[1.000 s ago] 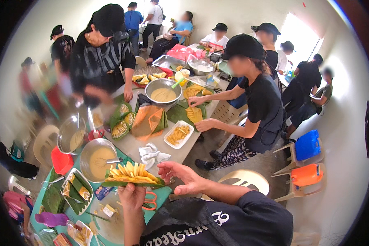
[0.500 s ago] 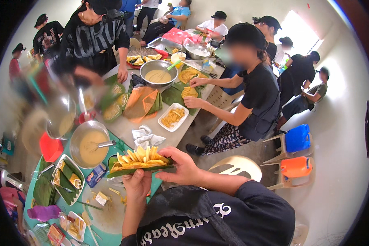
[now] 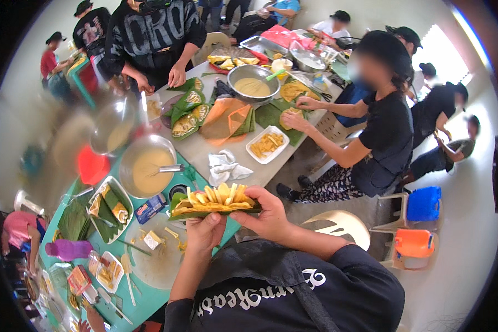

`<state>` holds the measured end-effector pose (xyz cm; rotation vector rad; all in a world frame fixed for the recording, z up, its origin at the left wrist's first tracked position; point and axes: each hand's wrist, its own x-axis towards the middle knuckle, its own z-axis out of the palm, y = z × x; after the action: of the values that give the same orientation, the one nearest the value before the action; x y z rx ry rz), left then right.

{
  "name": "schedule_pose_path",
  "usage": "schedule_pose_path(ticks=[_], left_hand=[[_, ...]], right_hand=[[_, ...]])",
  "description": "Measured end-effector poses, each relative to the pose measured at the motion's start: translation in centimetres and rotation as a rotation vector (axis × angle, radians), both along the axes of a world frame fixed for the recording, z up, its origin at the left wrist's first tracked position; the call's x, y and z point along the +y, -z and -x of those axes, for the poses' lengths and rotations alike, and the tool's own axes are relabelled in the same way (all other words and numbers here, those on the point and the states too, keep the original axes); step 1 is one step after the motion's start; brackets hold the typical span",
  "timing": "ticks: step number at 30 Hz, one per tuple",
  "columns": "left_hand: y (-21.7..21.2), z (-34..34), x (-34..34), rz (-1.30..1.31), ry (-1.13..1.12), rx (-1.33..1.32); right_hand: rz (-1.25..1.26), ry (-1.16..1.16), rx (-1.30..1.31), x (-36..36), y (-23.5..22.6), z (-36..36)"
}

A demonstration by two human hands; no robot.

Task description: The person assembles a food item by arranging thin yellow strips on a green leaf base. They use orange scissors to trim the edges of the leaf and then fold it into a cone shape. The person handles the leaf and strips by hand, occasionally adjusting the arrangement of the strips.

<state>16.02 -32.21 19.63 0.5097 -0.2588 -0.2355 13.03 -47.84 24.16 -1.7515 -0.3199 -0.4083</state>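
Note:
Both hands hold a green banana leaf (image 3: pixel 254 209) in front of my chest. On it lies a yellow flatbread-like wrap (image 3: pixel 196 209), topped with a row of pale yellow strips (image 3: pixel 218 195) standing up. My left hand (image 3: pixel 206 229) supports the leaf from below near its middle, thumb on the near edge. My right hand (image 3: pixel 268 213) pinches the leaf's right end between thumb and fingers. Beneath, on the green table (image 3: pixel 149 301), sit a clear round mat (image 3: pixel 166 271) and a pale block (image 3: pixel 152 239). A steel bowl of batter (image 3: pixel 144 163) holds a whisk (image 3: pixel 171 168).
A white tray (image 3: pixel 268 157) of yellow strips and a white cloth (image 3: pixel 227 176) lie on the pale table. Across it, one person (image 3: pixel 390 127) handles a yellow wrap; another (image 3: pixel 155 33) works beside leaf pieces. Plastic chairs (image 3: pixel 337 224) stand at right.
My view has shifted, so the tables appear farther right and lower. Both hands keep the leaf and its filling at much the same height. The person at far left has drawn both hands together.

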Motion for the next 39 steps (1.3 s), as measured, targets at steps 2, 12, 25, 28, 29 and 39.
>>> schedule_pose_path(ticks=[2, 12, 25, 28, 29, 39], left_hand=[[0.3, 0.0, 0.0, 0.002, -0.008, 0.012], [-0.1, -0.4, -1.0, -0.036, -0.045, 0.055], [0.3, -1.8, -2.0, -0.073, 0.022, 0.01], [0.2, -1.8, -2.3, -0.088, 0.03, 0.028], [0.4, -1.9, -2.4, -0.094, 0.035, 0.033], [0.1, -1.9, -3.4, -0.119, 0.077, 0.027]], right_hand=[[-0.015, -0.008, 0.025, 0.1, 0.0, -0.1], [-0.027, 0.009, 0.035, -0.4, 0.1, -1.0], [-0.107, 0.044, 0.06, -1.7, 0.8, -1.4], [-0.11, 0.062, 0.054, -1.9, 0.8, -1.2], [-0.102, 0.07, 0.055, -2.0, 0.7, -1.1], [-0.068, 0.077, 0.073, -2.9, 0.9, -0.8]])
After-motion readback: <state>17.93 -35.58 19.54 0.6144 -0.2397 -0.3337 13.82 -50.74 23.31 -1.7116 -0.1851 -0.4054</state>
